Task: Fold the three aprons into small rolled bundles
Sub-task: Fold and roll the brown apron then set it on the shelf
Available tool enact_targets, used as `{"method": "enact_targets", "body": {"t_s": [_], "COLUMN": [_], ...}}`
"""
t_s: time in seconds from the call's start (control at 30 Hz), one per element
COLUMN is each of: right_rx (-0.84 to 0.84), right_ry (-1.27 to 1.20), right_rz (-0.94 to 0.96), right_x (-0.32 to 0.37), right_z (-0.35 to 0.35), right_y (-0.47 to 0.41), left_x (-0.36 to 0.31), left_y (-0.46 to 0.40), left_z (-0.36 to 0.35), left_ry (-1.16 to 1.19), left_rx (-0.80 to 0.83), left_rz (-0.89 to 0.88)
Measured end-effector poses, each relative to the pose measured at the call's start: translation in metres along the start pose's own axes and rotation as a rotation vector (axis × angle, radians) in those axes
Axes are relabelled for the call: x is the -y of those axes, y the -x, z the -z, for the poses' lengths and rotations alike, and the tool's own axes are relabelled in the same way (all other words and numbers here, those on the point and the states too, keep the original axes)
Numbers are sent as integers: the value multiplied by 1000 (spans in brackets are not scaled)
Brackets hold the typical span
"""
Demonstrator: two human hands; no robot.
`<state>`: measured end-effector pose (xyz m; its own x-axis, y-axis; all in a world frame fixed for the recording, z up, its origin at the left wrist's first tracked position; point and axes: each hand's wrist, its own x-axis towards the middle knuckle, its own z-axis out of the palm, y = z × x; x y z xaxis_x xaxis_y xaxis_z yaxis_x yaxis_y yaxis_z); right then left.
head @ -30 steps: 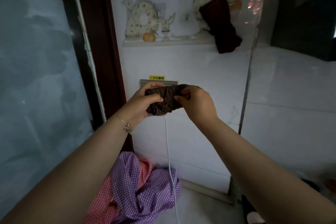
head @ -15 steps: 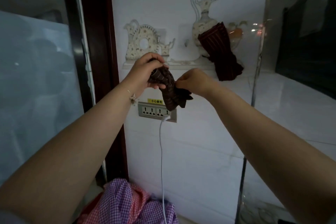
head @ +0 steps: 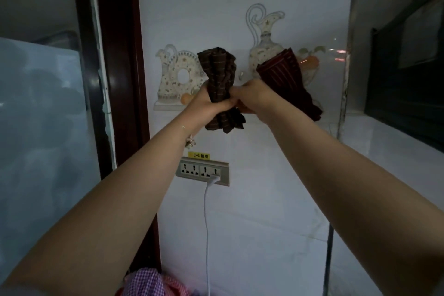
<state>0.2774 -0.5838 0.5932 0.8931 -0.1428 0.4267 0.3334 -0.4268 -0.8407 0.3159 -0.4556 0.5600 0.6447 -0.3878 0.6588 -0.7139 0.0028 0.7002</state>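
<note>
A dark brown striped apron bundle [head: 219, 74] stands upright in front of the white wall. My left hand [head: 206, 106] grips it round its middle. My right hand [head: 252, 96] pinches the same bundle from the right side. A dark red striped apron bundle [head: 288, 79] hangs on the wall just behind and right of my right hand. At the bottom edge lies a purple checked apron [head: 144, 281] with a red checked cloth [head: 177, 288] beside it.
A wall socket strip [head: 201, 173] holds a white plug, and its cable [head: 206, 235] runs down the wall. Jug-shaped wall decorations [head: 175, 79] sit behind my hands. A dark door frame [head: 120, 79] and a glass pane [head: 43, 127] stand at the left. A dark window [head: 408, 79] is at the right.
Both hands rose with the brown bundle from socket height up to the wall decorations, and the bundle now stands upright. The view tilted upward, so the checked aprons slid to the bottom edge.
</note>
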Motion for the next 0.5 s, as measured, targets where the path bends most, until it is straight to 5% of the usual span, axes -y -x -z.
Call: {"method": "enact_targets", "body": {"t_s": [0.17,0.5], "right_rx": [109,-274], "right_ry": [-575,-96], "right_rz": [-74,47], "right_x": [7,0], "right_z": [1,-8], "right_y": [-24,-65], "left_x": [-5,3], "left_y": [-33,-63], "left_z": [2,11], "left_ry": [60,-49], "left_rx": [-74,-68], "left_rz": [8,-1]}}
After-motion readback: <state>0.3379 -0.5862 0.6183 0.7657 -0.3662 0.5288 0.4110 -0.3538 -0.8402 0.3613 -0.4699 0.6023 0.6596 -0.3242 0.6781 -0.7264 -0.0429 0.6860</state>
